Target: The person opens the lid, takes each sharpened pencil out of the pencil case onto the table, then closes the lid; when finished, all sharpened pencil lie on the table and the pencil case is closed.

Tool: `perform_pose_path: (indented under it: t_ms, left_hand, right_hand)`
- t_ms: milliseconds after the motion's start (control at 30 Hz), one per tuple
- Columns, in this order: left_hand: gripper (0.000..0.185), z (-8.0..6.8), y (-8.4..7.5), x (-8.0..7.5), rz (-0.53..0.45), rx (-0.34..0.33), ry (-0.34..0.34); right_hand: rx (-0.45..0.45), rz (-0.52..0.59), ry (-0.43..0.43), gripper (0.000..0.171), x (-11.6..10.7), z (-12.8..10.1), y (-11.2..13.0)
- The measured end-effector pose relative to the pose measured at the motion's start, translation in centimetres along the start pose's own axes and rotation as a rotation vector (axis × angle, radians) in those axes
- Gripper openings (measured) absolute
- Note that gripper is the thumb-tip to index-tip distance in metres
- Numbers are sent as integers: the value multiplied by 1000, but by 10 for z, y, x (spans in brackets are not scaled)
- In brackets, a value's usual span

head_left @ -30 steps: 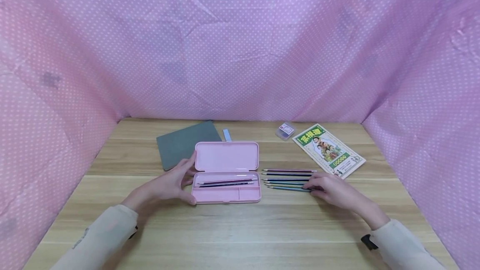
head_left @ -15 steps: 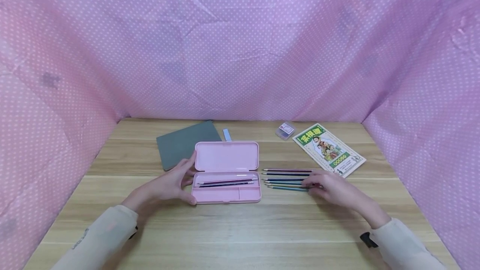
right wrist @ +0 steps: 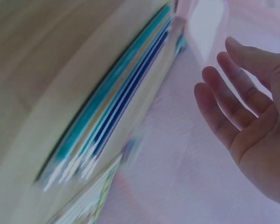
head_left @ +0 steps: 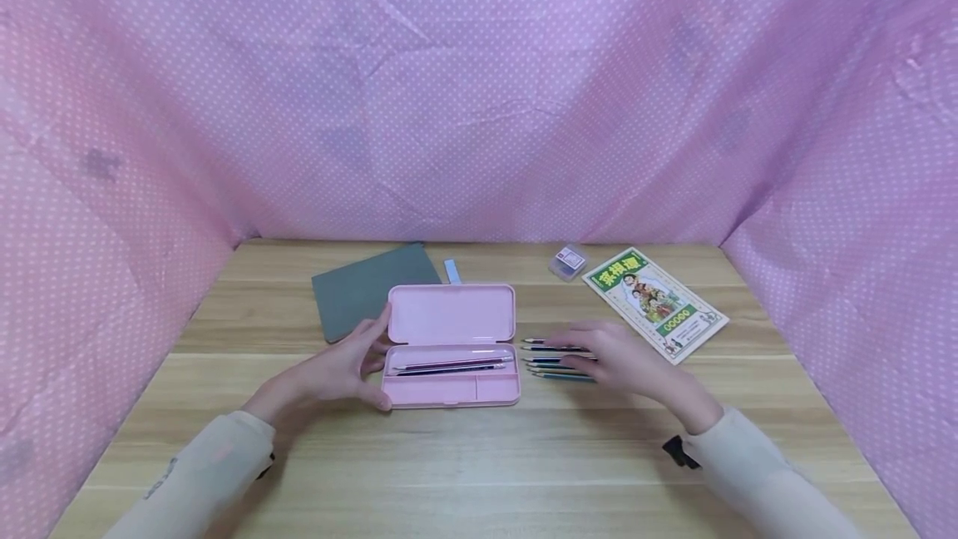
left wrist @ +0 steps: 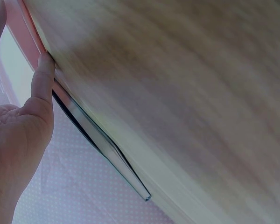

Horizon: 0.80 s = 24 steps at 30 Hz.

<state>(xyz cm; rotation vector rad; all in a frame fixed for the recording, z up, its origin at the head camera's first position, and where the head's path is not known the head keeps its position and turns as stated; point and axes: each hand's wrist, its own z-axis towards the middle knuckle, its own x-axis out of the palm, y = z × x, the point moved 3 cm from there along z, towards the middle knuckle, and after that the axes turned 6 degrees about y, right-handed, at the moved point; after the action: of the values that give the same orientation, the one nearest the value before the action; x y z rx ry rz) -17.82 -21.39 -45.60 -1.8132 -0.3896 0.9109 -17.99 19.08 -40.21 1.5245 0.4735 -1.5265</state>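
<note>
A pink pencil case (head_left: 430,391) lies with its lid raised, and two pencils (head_left: 449,368) rest in its long rear compartment. My left hand (head_left: 333,368) holds the case at its left side, thumb by the front corner and fingers at the lid's edge. In the left wrist view, one fingertip meets the pink case edge (left wrist: 30,35). My right hand (head_left: 624,360) hovers over a row of several loose pencils (head_left: 554,376) to the right of the case. The right wrist view shows its fingers (right wrist: 219,100) spread and holding nothing, apart from the pencils (right wrist: 114,95).
Behind the case lie a dark green notebook (head_left: 367,289) and a small pale blue strip (head_left: 452,271). A small clear box (head_left: 569,261) and an illustrated booklet (head_left: 654,302) lie at the back right. Pink dotted cloth (head_left: 479,106) surrounds the wooden table (head_left: 464,472).
My right hand has moved left along the loose pencils, from their far ends toward the pencil case, and now covers more of them. The left hand and the case have stayed in place.
</note>
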Motion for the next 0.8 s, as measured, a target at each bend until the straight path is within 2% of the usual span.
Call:
perform_pose_path:
  t_ms: [367,567,800]
  left_hand:
    - [144,0,-2,-1,38,-6,3]
    - [143,-1,-3,-2,27,-12,2]
    - [143,-2,-2,0,32,-12,2]
  right_hand:
    - [-72,36,83,30,20,59,28]
    - [-33,65,175,28,39,81,35]
    - [1,81,242,29,56,92,40]
